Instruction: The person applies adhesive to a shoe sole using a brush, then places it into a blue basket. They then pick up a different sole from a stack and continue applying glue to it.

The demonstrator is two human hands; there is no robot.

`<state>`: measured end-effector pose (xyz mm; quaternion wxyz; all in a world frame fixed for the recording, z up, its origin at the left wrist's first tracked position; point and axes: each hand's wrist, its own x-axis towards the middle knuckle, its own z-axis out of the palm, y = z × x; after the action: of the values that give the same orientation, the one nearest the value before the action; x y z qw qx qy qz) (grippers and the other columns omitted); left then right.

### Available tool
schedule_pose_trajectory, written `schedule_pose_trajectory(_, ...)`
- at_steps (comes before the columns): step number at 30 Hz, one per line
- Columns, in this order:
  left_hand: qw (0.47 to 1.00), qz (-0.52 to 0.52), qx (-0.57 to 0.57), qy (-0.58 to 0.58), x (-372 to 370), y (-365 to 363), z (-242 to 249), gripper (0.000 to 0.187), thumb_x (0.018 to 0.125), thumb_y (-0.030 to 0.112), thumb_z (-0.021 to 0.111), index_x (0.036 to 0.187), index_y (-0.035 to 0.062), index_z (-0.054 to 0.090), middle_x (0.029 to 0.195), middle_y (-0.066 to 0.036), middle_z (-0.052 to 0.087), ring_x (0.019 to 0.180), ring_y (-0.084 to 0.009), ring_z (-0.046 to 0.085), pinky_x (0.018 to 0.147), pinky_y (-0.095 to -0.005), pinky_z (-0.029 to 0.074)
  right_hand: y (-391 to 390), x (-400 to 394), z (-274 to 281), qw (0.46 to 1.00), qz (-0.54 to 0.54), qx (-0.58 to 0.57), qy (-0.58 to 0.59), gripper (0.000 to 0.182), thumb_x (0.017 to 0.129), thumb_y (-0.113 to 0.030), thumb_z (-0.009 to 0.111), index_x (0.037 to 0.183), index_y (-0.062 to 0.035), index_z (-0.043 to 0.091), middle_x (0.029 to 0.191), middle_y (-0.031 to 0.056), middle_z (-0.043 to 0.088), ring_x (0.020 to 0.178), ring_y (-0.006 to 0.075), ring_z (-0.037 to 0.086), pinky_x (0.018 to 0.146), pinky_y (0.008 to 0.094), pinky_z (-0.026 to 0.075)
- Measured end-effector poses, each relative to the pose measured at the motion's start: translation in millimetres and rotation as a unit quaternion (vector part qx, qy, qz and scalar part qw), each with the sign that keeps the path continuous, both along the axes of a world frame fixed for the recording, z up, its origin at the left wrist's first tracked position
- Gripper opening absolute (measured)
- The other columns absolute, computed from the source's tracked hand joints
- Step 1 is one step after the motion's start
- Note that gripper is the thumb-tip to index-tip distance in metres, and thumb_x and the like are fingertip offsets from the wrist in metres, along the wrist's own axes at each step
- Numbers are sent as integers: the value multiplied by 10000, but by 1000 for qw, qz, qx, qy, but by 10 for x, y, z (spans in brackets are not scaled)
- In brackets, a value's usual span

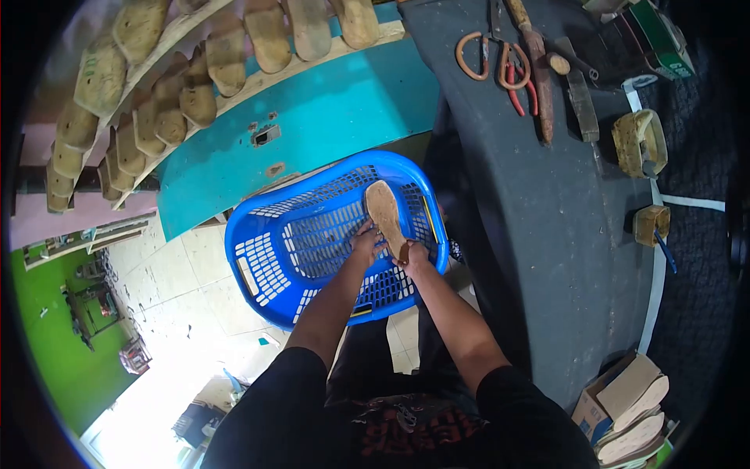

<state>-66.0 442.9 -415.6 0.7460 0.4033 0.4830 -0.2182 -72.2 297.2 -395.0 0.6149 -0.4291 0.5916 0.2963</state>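
A brown shoe sole (383, 209) is held above a blue plastic laundry basket (266, 205), its wide toe end pointing away from me. My right hand (416, 255) is closed around the narrow heel end. At the sole's left edge, near its middle, my left hand (366, 241) grips with bent fingers; some of its fingertips are hidden. The basket has slatted walls and no other contents that I can make out.
Wooden shoe lasts (269, 39) line racks at the upper left, above a turquoise panel (344, 98). On the dark-covered table (539, 258) to the right lie scissors (473, 56), red-handled pliers (516, 98) and a tape roll (629, 144). A box of soles (625, 399) sits lower right.
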Motion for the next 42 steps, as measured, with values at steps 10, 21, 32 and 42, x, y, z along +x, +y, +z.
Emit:
schedule_pose_trajectory(10,986,-155,-59,9,283,-55,83,748,1066,603,362,1662,210,138,1747,-53,90,1607,-279,25,1208,-677,153,116,-150,-1238,999,-35,26,-26,658,1007,-511,527,1509,-85,506,1624,121,414,1493,281,366,1201,556,253)
schedule_pose_trajectory(21,975,-222,14,6,146,196,117,746,1056,591,389,1660,209,174,1737,-49,138,1590,-302,145,1192,-676,202,-254,-55,229,985,134,44,-96,624,1011,-498,524,1520,-142,456,1575,95,469,1389,319,468,1148,530,339)
schedule_pose_trajectory(32,968,-243,-38,-46,-669,323,1513,650,1065,523,391,1600,162,317,1552,-61,521,1425,-316,477,1111,-585,361,-660,-573,1580,945,215,176,-174,406,1054,-367,531,1350,-89,546,1269,113,689,1077,314,702,929,456,546)
schedule_pose_trajectory(42,954,-291,-69,-23,-1120,333,2194,514,1075,408,442,1519,149,432,1472,-86,595,1295,-267,592,996,-455,485,-761,-647,2051,946,204,146,-206,289,1032,-271,571,1221,-53,592,1034,108,676,823,266,683,692,405,562)
